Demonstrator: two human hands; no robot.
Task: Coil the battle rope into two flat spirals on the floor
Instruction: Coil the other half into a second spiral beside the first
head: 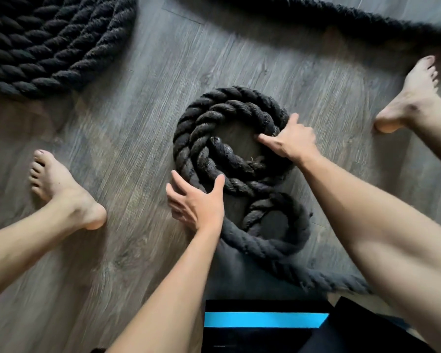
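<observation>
The rope coil (pixel 186 123) lies flat, tail trailing toward the person. Right grip (pixel 290 142) grasps its right rim; left grip (pixel 196 202), released, presses its near-left edge.

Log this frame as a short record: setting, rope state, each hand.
setting: wood floor
finished: big spiral, flat, upper left
in progress: small coil, centre, a few loose turns
left hand: spread fingers touch the coil's near-left edge
right hand: grips the coil's right side, thumb inside
slack: loose loop below the coil; more rope along the top
</observation>
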